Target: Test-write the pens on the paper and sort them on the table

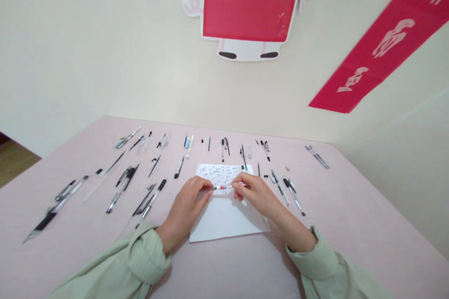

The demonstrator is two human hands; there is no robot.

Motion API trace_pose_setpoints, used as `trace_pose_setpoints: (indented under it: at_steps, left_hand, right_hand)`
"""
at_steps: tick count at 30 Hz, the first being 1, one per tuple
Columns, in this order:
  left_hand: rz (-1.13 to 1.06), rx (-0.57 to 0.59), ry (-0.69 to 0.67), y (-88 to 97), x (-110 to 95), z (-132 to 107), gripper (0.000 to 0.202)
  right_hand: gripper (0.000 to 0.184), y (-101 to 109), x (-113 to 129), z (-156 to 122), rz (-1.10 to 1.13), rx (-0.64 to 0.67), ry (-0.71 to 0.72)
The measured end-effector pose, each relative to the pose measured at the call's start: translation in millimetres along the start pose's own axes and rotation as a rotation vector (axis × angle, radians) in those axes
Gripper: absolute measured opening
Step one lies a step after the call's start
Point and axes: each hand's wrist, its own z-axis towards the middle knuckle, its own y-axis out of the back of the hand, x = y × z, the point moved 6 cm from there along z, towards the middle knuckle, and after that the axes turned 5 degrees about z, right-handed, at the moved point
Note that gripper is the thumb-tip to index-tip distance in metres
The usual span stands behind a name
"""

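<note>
A slim white pen (pixel 223 188) with a small red mark is held level between my two hands, over a sheet of paper. My left hand (pixel 191 203) pinches its left end between thumb and fingers. On the other end, the fingers of my right hand (pixel 253 191) are closed, partly covering it. Underneath lies the white paper (pixel 224 219), its upper part filled with handwriting and its lower part blank. Whether the pen is whole or in parts is too small to tell.
Pens, caps and refills lie scattered on the pink tabletop (pixel 224 266). To the left are a capped pen (pixel 154 198) and a large clear pen (pixel 56 208); to the right, a clear pen (pixel 280 187) and a pair of pens (pixel 316 156). A wall (pixel 140 79) rises behind.
</note>
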Motion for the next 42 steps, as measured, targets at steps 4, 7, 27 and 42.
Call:
trace_pose_setpoints:
  at_steps: [4,7,27,42]
  left_hand:
    - [0.009,0.004,-0.002,-1.2,0.5,-0.3,0.007]
    - [0.01,0.004,-0.007,-0.8,-0.8,0.0,0.007]
    - [0.032,0.07,-0.061,-5.0,-2.8,-0.6,0.007]
    - [0.037,0.07,-0.054,-5.5,-2.4,-0.2,0.006]
  right_hand:
    - [0.016,0.3,-1.9,-0.7,-0.1,-0.005,-0.006]
    - [0.009,-0.2,3.2,-1.0,-0.144,-0.011,0.066]
    - [0.019,-5.7,1.9,-2.7,-0.331,0.028,0.056]
    - [0.013,-3.5,2.3,-1.7,-0.278,0.019,0.08]
